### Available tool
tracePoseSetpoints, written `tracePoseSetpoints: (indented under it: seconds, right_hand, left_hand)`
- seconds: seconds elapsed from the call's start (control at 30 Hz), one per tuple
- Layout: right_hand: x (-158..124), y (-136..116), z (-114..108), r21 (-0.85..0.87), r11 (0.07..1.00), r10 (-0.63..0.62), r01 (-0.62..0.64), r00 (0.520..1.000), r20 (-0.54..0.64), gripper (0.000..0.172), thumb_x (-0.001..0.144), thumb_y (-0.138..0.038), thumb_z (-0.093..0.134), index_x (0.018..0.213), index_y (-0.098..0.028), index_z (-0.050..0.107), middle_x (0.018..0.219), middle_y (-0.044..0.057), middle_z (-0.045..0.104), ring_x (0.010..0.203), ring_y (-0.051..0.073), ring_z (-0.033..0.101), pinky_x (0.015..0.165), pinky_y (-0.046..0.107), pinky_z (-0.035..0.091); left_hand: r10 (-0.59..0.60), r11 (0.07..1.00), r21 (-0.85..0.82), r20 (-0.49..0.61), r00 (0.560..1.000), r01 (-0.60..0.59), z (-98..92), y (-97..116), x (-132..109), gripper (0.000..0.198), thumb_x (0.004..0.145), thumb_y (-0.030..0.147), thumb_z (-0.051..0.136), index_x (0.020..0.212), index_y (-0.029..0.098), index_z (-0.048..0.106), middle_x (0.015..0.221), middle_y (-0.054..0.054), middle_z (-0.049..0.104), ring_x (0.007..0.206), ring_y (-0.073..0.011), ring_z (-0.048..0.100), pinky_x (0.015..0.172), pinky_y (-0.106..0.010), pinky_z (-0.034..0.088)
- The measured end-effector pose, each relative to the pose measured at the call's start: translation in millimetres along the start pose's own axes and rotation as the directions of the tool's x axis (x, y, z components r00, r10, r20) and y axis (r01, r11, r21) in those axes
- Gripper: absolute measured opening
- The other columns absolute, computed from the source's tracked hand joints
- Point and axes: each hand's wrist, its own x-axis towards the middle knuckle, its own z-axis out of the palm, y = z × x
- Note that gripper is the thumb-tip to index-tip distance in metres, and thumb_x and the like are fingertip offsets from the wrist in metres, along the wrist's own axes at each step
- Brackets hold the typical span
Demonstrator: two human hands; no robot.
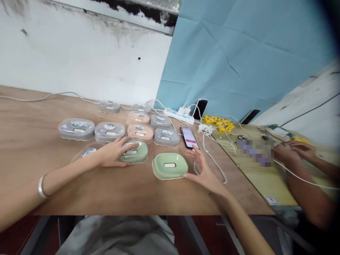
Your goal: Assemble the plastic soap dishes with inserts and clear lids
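Note:
My left hand (114,153) lies flat on a green soap box with a clear lid (135,153), fingers spread over its top. A clear lid (87,151) rests under my left forearm. An open green soap dish (170,165) without a lid sits on the wooden table (39,141) to the right. My right hand (203,170) hovers just right of that dish, fingers apart, a fingertip touching its rim, holding nothing.
Behind stand rows of lidded soap boxes: grey ones (77,128), pink ones (140,131). A lit phone (190,138), a white power strip (179,115) with cables and yellow pieces (219,124) lie at right. Another person's hands (297,150) work at the adjoining table.

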Motion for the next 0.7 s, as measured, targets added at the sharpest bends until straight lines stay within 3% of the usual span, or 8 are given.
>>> tracePoseSetpoints:
  seconds: [0.2,0.27,0.33,0.4,0.43,0.53,0.6,0.7]
  right_hand:
    - [6,15,7,0.028,0.991,0.120,-0.128,0.973,0.196,0.124,0.059,-0.034,0.085,0.148,-0.029,-0.002,0.147,0.016,0.030,0.139,0.028,0.030,0.114,0.051,0.018]
    - [10,14,12,0.030,0.991,0.119,-0.129,0.968,0.222,0.123,0.060,-0.033,0.084,0.148,-0.028,-0.001,0.146,0.015,0.032,0.137,0.027,0.034,0.114,0.050,0.019]
    - [13,14,15,0.044,0.991,0.117,-0.129,0.969,0.217,0.119,0.061,-0.032,0.084,0.148,-0.027,0.002,0.145,0.014,0.033,0.136,0.027,0.034,0.114,0.050,0.019]
    - [14,15,16,0.070,0.987,0.129,-0.146,0.971,0.200,0.115,0.059,-0.032,0.085,0.147,-0.026,0.012,0.147,0.013,0.031,0.138,0.028,0.031,0.115,0.051,0.017]
    - [13,15,16,0.087,0.984,0.138,-0.157,0.971,0.193,0.111,0.057,-0.033,0.085,0.145,-0.026,0.019,0.147,0.013,0.031,0.138,0.029,0.030,0.115,0.052,0.017]
    - [8,10,21,0.164,0.969,0.151,-0.185,0.968,0.200,0.096,0.056,-0.033,0.086,0.138,-0.025,0.035,0.144,0.012,0.038,0.134,0.031,0.037,0.113,0.053,0.022]
    - [1,1,30,0.242,0.949,0.153,-0.203,0.965,0.212,0.088,0.057,-0.032,0.086,0.133,-0.025,0.040,0.140,0.011,0.044,0.129,0.030,0.043,0.111,0.050,0.028]
    - [-15,-18,52,0.429,0.858,0.192,-0.283,0.951,0.242,0.085,0.054,-0.033,0.087,0.127,-0.026,0.046,0.132,0.009,0.053,0.122,0.030,0.050,0.105,0.047,0.038]
  left_hand:
    - [0.050,0.990,0.132,0.026,0.998,-0.053,-5.6,-6,3,0.076,0.081,0.058,0.057,0.145,0.029,0.029,0.152,-0.014,0.026,0.130,-0.0392,0.035,0.101,-0.054,0.034]
    - [0.042,0.992,0.120,0.002,0.999,-0.042,-12.7,-6,-3,0.086,0.080,0.063,0.054,0.149,0.026,0.017,0.154,-0.015,0.022,0.134,-0.0379,0.032,0.104,-0.052,0.032]
    - [-0.036,0.993,0.108,-0.099,0.994,0.047,-21.2,-4,-16,0.092,0.083,0.064,0.050,0.150,0.021,0.004,0.154,-0.017,0.020,0.137,-0.0352,0.028,0.106,-0.050,0.030]
    - [-0.197,0.966,0.120,-0.247,0.949,0.231,-28.7,-1,-36,0.090,0.087,0.062,0.044,0.150,0.014,0.002,0.153,-0.021,0.021,0.138,-0.0362,0.024,0.108,-0.052,0.027]
    - [-0.306,0.929,0.117,-0.297,0.905,0.352,-31.1,0,-47,0.088,0.087,0.062,0.041,0.149,0.011,0.005,0.151,-0.023,0.022,0.137,-0.0395,0.025,0.107,-0.055,0.027]
    - [-0.611,0.760,0.069,-0.265,0.746,0.647,-29.2,7,-81,0.089,0.085,0.066,0.039,0.147,0.007,0.015,0.144,-0.028,0.032,0.127,-0.0509,0.035,0.095,-0.065,0.034]
    - [-0.698,0.698,0.027,-0.199,0.688,0.716,-19.9,15,-98,0.089,0.082,0.067,0.043,0.146,0.009,0.021,0.137,-0.028,0.042,0.119,-0.0525,0.043,0.087,-0.065,0.039]
    - [-0.692,0.701,-0.002,-0.247,0.679,0.713,-1.0,25,-109,0.083,0.079,0.066,0.050,0.142,0.016,0.031,0.127,-0.024,0.052,0.112,-0.0497,0.050,0.081,-0.060,0.045]
